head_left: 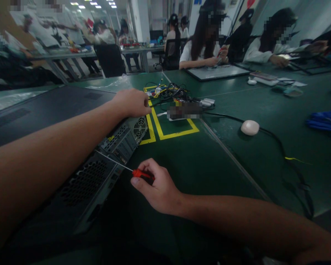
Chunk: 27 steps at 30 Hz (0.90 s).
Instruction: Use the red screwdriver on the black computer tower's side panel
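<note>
A dark computer case (57, 110) lies on its side at the left, its metal back panel with ports and a round fan grille facing right. My left hand (132, 103) reaches across the case and rests on its far rear corner, fingers curled over the edge and partly hidden. In my right hand (157, 184) is a screwdriver (143, 174) with a red and black handle. Its long thin shaft points left to the back panel of the case. Under my left forearm the tip meets the panel; the exact contact is too small to make out.
Behind the case lies a tangle of cables (176, 90) near yellow tape markings (179, 135) on the green table (209, 158). A pale, rounded object (249, 127) sits by a black cable. Blue cloth (327, 123) is at the right. Across the table, people handle flat panels (215, 72).
</note>
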Each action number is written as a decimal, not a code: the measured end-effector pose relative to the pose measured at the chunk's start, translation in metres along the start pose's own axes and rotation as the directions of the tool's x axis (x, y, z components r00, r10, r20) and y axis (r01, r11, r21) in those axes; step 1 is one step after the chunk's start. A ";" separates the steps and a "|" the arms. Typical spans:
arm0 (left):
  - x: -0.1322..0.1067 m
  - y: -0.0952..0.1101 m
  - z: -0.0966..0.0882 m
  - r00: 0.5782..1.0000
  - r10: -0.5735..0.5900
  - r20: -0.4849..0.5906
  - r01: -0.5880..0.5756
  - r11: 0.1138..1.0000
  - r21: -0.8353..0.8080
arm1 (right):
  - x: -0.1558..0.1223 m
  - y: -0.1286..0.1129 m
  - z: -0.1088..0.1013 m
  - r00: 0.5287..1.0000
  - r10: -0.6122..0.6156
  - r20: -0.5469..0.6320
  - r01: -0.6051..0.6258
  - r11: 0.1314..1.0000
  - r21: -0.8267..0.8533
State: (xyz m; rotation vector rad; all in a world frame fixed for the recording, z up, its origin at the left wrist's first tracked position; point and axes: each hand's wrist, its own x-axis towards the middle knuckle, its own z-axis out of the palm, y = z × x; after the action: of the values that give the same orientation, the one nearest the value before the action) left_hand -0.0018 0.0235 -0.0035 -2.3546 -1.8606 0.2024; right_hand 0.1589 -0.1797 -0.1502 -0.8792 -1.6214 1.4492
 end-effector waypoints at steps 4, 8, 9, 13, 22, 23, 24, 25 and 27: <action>0.003 -0.002 0.004 1.000 0.000 -0.017 0.000 1.000 -0.005 | 0.000 0.001 0.000 1.000 -0.017 0.004 0.017 1.000 0.019; 0.004 -0.004 0.005 1.000 0.004 -0.015 -0.004 1.000 -0.006 | 0.000 0.000 0.001 1.000 -0.011 0.000 0.011 0.999 0.035; 0.003 -0.004 0.005 1.000 0.003 -0.008 -0.003 1.000 -0.011 | 0.000 0.000 0.001 1.000 -0.006 -0.002 0.006 0.999 0.035; 0.000 -0.002 0.001 1.000 -0.010 -0.002 0.010 1.000 -0.021 | 0.000 0.001 0.002 1.000 0.013 0.010 -0.013 0.999 0.031; 0.002 -0.001 0.002 1.000 -0.004 -0.005 0.004 1.000 -0.011 | -0.001 0.004 0.002 0.999 -0.028 0.025 0.028 1.000 -0.003; 0.001 -0.001 0.002 1.000 -0.005 -0.009 0.005 1.000 -0.009 | -0.001 0.005 0.003 0.999 -0.027 0.027 0.027 1.000 -0.004; 0.001 0.000 0.002 1.000 -0.004 -0.010 0.004 1.000 -0.006 | -0.002 0.006 0.003 0.999 -0.023 0.027 0.023 1.000 0.000; 0.000 0.000 0.002 1.000 -0.003 -0.007 0.003 1.000 -0.002 | -0.002 0.007 0.003 1.000 -0.017 0.025 0.017 1.000 0.005; -0.001 0.001 0.000 1.000 -0.004 0.002 0.004 1.000 0.006 | -0.002 0.007 0.004 1.000 -0.016 0.023 0.016 1.000 0.016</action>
State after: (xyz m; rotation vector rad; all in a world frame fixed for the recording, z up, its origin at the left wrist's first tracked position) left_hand -0.0006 0.0222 -0.0042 -2.3477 -1.8623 0.2107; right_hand 0.1564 -0.1824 -0.1573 -0.8413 -1.6283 1.4649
